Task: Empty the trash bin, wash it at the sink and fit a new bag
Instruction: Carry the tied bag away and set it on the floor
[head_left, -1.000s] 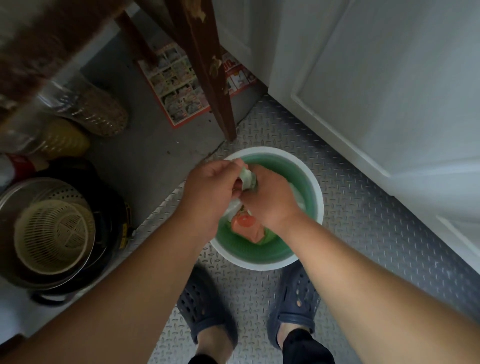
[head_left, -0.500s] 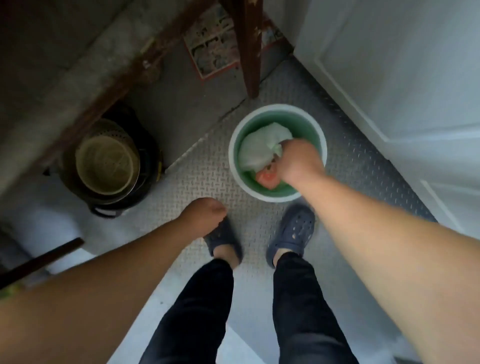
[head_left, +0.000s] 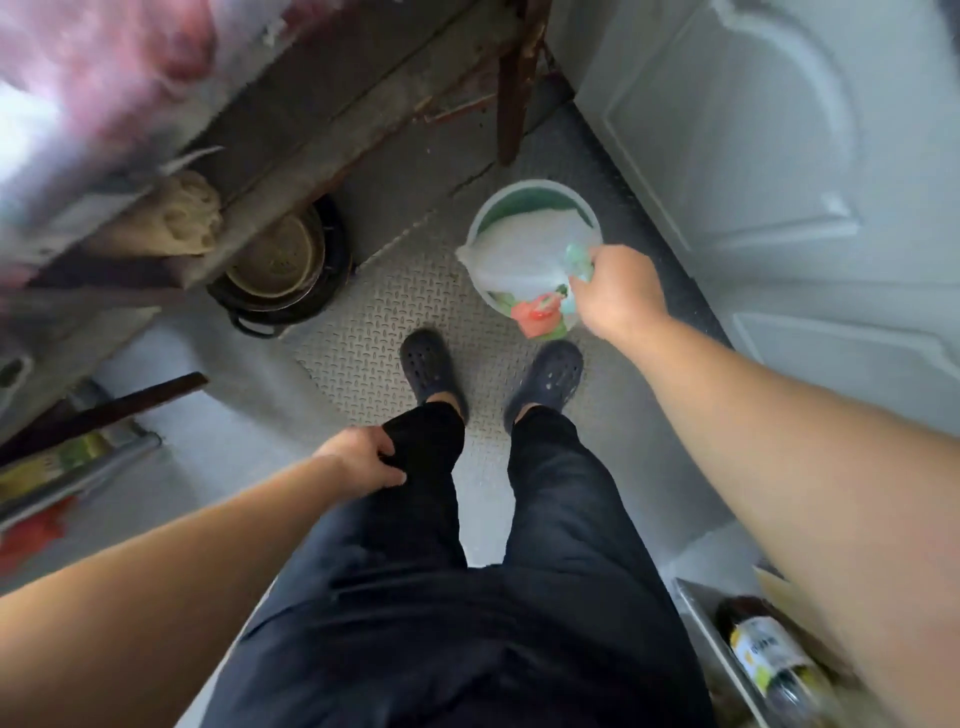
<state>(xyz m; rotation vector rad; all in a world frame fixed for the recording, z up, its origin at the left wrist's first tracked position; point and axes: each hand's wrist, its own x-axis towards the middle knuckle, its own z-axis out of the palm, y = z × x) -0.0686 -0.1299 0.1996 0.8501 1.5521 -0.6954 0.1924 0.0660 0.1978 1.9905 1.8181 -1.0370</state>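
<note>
A round white trash bin (head_left: 519, 189) with a green inside stands on the metal floor plate ahead of my feet. A pale, translucent trash bag (head_left: 519, 254) bulges up out of it, with red and green rubbish showing through at its lower end. My right hand (head_left: 618, 291) is closed on the bag's gathered green neck at the bin's right rim. My left hand (head_left: 363, 460) rests on my left thigh, its fingers pinching the dark trouser cloth.
A white panelled door (head_left: 779, 182) runs along the right. A wooden leg (head_left: 511, 98) stands just behind the bin. A dark pot with a colander (head_left: 280, 265) sits left under a shelf. A bottle (head_left: 763, 649) lies in a tray at bottom right.
I have straightened up, so the bin looks farther away. My left hand let go of the bag and moved to my thigh. My right hand has lifted the bag higher out of the bin.
</note>
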